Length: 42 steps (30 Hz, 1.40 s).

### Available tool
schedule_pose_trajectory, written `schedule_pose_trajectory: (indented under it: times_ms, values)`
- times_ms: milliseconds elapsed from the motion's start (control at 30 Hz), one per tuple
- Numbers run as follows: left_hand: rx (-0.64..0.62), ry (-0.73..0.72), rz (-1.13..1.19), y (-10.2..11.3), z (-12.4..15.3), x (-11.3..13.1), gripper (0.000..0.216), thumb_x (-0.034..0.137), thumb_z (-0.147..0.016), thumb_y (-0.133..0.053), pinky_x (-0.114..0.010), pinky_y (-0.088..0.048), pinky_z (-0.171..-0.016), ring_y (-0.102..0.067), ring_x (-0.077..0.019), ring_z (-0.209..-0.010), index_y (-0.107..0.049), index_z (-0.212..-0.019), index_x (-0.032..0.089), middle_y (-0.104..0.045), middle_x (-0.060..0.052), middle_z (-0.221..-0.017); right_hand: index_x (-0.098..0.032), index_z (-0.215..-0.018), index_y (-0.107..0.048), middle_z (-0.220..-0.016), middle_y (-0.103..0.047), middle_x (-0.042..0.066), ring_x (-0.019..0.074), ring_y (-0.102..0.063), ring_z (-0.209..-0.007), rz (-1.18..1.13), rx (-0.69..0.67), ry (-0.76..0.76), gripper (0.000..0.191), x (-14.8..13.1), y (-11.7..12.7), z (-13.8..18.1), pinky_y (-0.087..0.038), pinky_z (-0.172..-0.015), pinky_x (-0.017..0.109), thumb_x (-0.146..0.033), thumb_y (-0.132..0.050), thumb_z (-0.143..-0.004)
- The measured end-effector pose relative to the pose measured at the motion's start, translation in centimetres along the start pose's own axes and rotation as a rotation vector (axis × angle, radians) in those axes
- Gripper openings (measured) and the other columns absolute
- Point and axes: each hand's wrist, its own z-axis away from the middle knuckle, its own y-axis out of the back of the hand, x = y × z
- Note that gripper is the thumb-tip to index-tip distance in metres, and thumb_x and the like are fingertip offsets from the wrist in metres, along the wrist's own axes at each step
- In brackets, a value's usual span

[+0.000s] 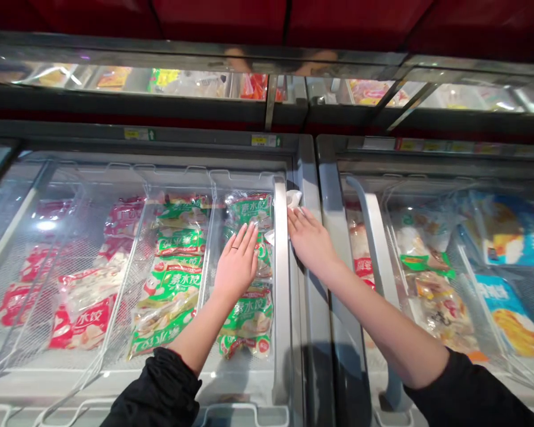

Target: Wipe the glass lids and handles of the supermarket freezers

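Note:
My left hand [237, 264] lies with fingers stretched out over the glass lid, just left of the pale upright handle [282, 296]. It wears a ring and grips nothing. A crumpled white tissue [294, 198] shows at the fingertips of my right hand [309, 240], whose fingers press it against the handle's right side. Another bit of white, perhaps the same tissue, pokes out left of the handle near my left fingertips. Beneath the glass are green dumpling bags [180, 279], partly covered by my left hand and forearm in the column nearest the handle.
Red bags [84, 314] lie in wire baskets [129, 267] to the left. A second freezer lid with a curved handle [378, 255] stands at the right, above blue packs [511, 308]. Price labels [265, 140] line the back rail, below a mirrored strip and red panels.

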Motion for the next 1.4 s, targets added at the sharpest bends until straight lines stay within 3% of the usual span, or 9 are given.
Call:
schedule_pose_trajectory:
  times_ms: [100,267,433,600,833,1000,1100,1300,1400]
  values:
    - [0.010,-0.004,-0.030,-0.1,0.0,0.0,0.061,0.026,-0.110,-0.034,-0.046,-0.034,-0.130,-0.028,-0.0235,-0.163,-0.025,-0.170,0.015,-0.027,-0.005,-0.174,0.000,-0.144,-0.062,-0.153,-0.060,0.022,0.0249,-0.058,-0.143,0.061,-0.039,-0.022,0.051,0.8,0.2,-2.0,-0.036,-0.130,0.044,-0.008,-0.035,-0.102]
    - [0.010,-0.008,-0.053,-0.1,0.0,0.1,0.061,0.026,-0.110,-0.035,-0.045,-0.035,-0.130,-0.027,-0.0234,-0.163,-0.026,-0.169,0.015,-0.028,-0.005,-0.174,0.004,-0.135,-0.067,-0.141,-0.069,0.025,0.0251,-0.063,-0.137,0.065,-0.091,-0.096,0.045,5.8,0.1,-12.2,-0.033,-0.128,0.044,-0.007,-0.040,-0.100]
    - [0.002,-0.003,-0.042,0.2,0.0,0.0,0.062,0.026,-0.109,-0.035,-0.045,-0.036,-0.130,-0.029,-0.0234,-0.162,-0.024,-0.170,0.017,-0.030,-0.005,-0.174,0.012,-0.141,-0.057,-0.149,-0.058,0.029,0.0220,-0.062,-0.134,-0.026,-0.103,-0.128,0.061,8.3,-0.3,-17.7,-0.033,-0.121,0.045,0.002,-0.016,-0.097]
    - [0.000,0.001,-0.030,0.2,0.0,0.0,0.061,0.026,-0.109,-0.035,-0.044,-0.035,-0.130,-0.031,-0.0229,-0.162,-0.027,-0.169,0.017,-0.028,-0.004,-0.174,0.003,-0.142,-0.061,-0.147,-0.064,0.025,0.0262,-0.065,-0.134,-0.034,-0.094,-0.049,0.047,6.2,0.6,-12.5,-0.031,-0.128,0.048,-0.001,-0.042,-0.099]
    - [0.010,-0.009,-0.014,0.4,-0.1,0.0,0.061,0.027,-0.110,-0.033,-0.047,-0.035,-0.130,-0.031,-0.0231,-0.162,-0.027,-0.169,0.016,-0.032,-0.007,-0.173,0.005,-0.136,-0.067,-0.142,-0.067,0.027,0.0303,-0.067,-0.133,-0.031,-0.006,0.105,0.043,-2.0,2.1,3.1,-0.045,-0.125,0.047,-0.002,-0.050,-0.097]
    - [0.007,-0.003,0.028,0.0,-0.1,-0.1,0.063,0.027,-0.109,-0.031,-0.050,-0.033,-0.131,-0.029,-0.0245,-0.162,-0.022,-0.171,0.018,-0.031,-0.007,-0.174,-0.006,-0.132,-0.072,-0.145,-0.069,0.016,0.0261,-0.067,-0.134,-0.087,0.017,0.130,0.039,-6.8,2.2,12.8,-0.053,-0.117,0.043,-0.004,-0.053,-0.098]
    - [0.004,0.007,0.045,-0.2,-0.1,-0.1,0.062,0.028,-0.109,-0.031,-0.049,-0.030,-0.132,-0.028,-0.0248,-0.163,-0.027,-0.169,0.016,-0.031,-0.007,-0.174,-0.005,-0.135,-0.070,-0.147,-0.067,0.017,0.0267,-0.065,-0.136,-0.099,-0.008,0.107,0.042,-6.9,2.3,13.3,-0.051,-0.119,0.045,-0.004,-0.050,-0.099]
    - [0.009,0.020,0.083,-0.2,-0.2,0.1,0.061,0.028,-0.107,-0.033,-0.048,-0.028,-0.133,-0.030,-0.0246,-0.162,-0.034,-0.166,0.015,-0.033,-0.007,-0.174,-0.007,-0.144,-0.064,-0.150,-0.064,0.018,0.0282,-0.063,-0.137,-0.121,-0.020,-0.043,0.047,-4.7,2.1,6.5,-0.045,-0.123,0.051,-0.006,-0.043,-0.102]
    - [0.017,0.031,0.124,0.1,-0.2,0.3,0.061,0.027,-0.106,-0.034,-0.049,-0.026,-0.134,-0.030,-0.0246,-0.162,-0.034,-0.166,0.016,-0.033,-0.008,-0.174,-0.007,-0.136,-0.069,-0.143,-0.069,0.019,0.0284,-0.068,-0.126,-0.133,-0.038,-0.087,0.042,-5.3,2.6,6.4,-0.048,-0.120,0.048,-0.006,-0.044,-0.101]
